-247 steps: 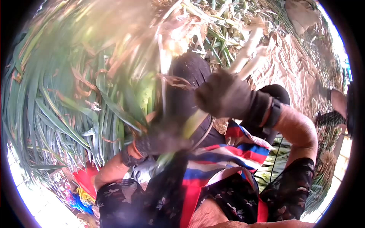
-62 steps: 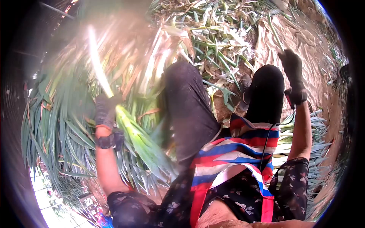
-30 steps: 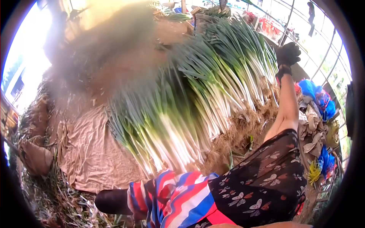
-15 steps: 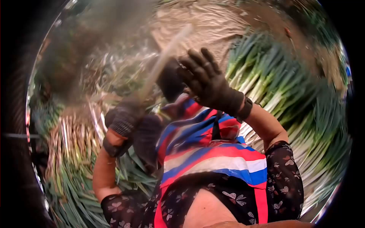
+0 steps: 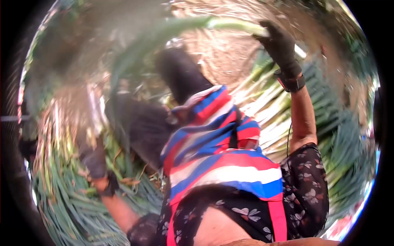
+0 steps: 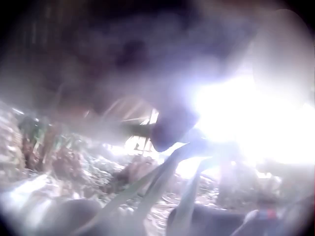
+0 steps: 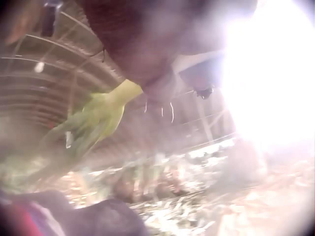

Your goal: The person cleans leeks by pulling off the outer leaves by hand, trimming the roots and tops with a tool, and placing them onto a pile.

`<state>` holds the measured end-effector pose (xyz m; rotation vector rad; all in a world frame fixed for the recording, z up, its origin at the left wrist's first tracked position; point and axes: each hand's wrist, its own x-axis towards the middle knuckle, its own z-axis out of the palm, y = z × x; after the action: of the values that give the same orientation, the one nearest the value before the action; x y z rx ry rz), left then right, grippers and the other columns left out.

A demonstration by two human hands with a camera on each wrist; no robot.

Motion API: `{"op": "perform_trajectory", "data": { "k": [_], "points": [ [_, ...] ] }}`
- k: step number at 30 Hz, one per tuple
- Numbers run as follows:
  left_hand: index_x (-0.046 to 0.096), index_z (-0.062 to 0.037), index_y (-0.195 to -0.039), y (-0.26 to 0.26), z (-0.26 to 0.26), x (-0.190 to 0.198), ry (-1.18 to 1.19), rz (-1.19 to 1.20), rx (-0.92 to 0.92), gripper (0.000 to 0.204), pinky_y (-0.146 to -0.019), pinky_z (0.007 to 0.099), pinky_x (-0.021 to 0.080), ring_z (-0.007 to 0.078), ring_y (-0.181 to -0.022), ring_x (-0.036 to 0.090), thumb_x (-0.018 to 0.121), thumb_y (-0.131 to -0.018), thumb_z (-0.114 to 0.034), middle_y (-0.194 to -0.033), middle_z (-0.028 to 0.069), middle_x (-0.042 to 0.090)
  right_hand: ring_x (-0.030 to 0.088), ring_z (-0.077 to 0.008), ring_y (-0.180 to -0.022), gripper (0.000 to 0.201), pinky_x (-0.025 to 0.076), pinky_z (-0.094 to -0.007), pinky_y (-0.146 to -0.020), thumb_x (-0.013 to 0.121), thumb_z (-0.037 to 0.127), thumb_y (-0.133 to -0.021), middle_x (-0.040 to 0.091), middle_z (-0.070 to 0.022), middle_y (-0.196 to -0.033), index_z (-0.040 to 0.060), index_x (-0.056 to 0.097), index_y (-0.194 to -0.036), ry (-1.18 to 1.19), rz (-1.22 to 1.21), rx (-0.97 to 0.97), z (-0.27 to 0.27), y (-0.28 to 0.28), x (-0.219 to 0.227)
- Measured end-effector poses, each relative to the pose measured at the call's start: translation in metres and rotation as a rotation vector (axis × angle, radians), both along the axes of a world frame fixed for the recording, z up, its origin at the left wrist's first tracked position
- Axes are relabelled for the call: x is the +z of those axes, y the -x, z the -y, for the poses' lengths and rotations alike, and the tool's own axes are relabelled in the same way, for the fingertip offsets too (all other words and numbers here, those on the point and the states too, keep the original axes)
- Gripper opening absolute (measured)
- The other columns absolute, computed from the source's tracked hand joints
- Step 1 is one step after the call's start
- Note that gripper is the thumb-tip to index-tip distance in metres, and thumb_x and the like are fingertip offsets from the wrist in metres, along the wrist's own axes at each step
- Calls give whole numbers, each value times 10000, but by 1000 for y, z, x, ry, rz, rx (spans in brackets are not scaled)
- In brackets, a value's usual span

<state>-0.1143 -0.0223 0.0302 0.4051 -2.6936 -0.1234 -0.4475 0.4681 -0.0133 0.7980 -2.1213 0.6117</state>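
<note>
My gloved right hand (image 5: 282, 48) grips a leek (image 5: 230, 24) by its pale stalk, raised at the upper right of the head view. The leek's long green leaves arc away to the left, blurred. In the right wrist view, its green part (image 7: 106, 113) sticks out beside the dark glove (image 7: 142, 44). My gloved left hand (image 5: 93, 156) reaches down over the heap of untrimmed leeks (image 5: 69, 205) on the left. Motion blur covers its fingers, and I cannot tell whether they hold anything. The left wrist view shows its dark glove (image 6: 142, 59) with green leaves (image 6: 157, 189) below.
A dense row of cleaner leeks (image 5: 266, 110) lies on the right, white ends toward me. Brown cloth (image 5: 221, 53) covers the ground ahead. My knees and a striped apron (image 5: 221, 172) fill the middle.
Half a second ago the left hand held a leek upright and the right hand was spread. Now the right hand holds a leek, raised farther right, and the left has dropped to the heap.
</note>
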Motion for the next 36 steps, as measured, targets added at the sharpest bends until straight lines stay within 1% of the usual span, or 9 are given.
{"op": "perform_trajectory", "data": {
  "k": [4,8,10,13,20,26,30,32,36],
  "points": [
    [439,68,-1337,-65,35,-53,-195,153,680,586,-1029,372,400,306,-1208,519,677,-851,-157,-1321,248,508,618,-216,-615,176,458,-353,-542,705,230,-840,647,-104,-699,64,678,-893,344,558,-671,-143,-32,-67],
    [497,65,-1268,-105,26,-109,-169,265,629,595,-993,389,427,351,-1123,551,730,-811,-237,-1235,228,556,642,-314,-716,220,492,-417,-618,623,259,-869,669,-158,-791,45,655,-828,-9,787,-1080,-237,-99,-260],
    [512,60,-1278,-98,24,-122,-6,391,677,582,-995,403,421,380,-1146,545,677,-851,-298,-1272,251,555,683,-277,-814,159,532,-387,-719,587,199,-882,705,-130,-841,81,692,-892,-787,1020,-1014,-259,-138,-333],
    [519,54,-1263,-91,24,-134,117,423,686,595,-988,408,425,372,-1138,550,686,-833,-321,-1246,247,563,673,-235,-730,196,520,-342,-652,557,72,-851,687,-75,-794,71,648,-1024,-126,911,-751,-330,-169,-495],
    [535,40,-1228,-106,31,-147,225,336,436,625,-970,419,436,355,-1120,560,707,-791,-372,-1185,236,583,595,-291,-1036,206,499,-374,-849,591,116,-812,633,-188,-1081,42,649,-995,-550,1047,-785,-266,-185,-404],
    [591,31,-1135,-107,18,-147,353,384,406,519,-920,427,463,356,-1021,595,708,-784,-331,-1070,220,627,656,-283,-961,393,524,-386,-869,685,126,-760,681,-177,-1054,50,642,-1143,-402,910,-277,-285,-153,-428],
    [595,36,-1125,-102,14,-140,119,314,523,474,-918,421,465,354,-1012,597,704,-792,-284,-1066,217,629,649,-292,-1024,353,495,-395,-881,695,150,-734,700,-122,-1047,94,690,-1082,77,1224,-714,-282,-156,-436],
    [597,38,-1120,-89,5,-130,42,255,552,453,-916,418,466,354,-1008,598,702,-796,-261,-1063,216,630,686,-284,-920,119,528,-366,-778,637,141,-809,719,-94,-965,112,721,-888,-915,1162,-876,-227,-149,-357],
    [600,42,-1109,-36,-28,-95,-62,72,435,409,-914,412,468,352,-1000,601,697,-805,-214,-1058,213,633,573,-161,-548,90,438,-304,-468,606,114,-830,614,-45,-663,60,641,-767,-133,517,-908,-252,-170,-385]
  ]
}}
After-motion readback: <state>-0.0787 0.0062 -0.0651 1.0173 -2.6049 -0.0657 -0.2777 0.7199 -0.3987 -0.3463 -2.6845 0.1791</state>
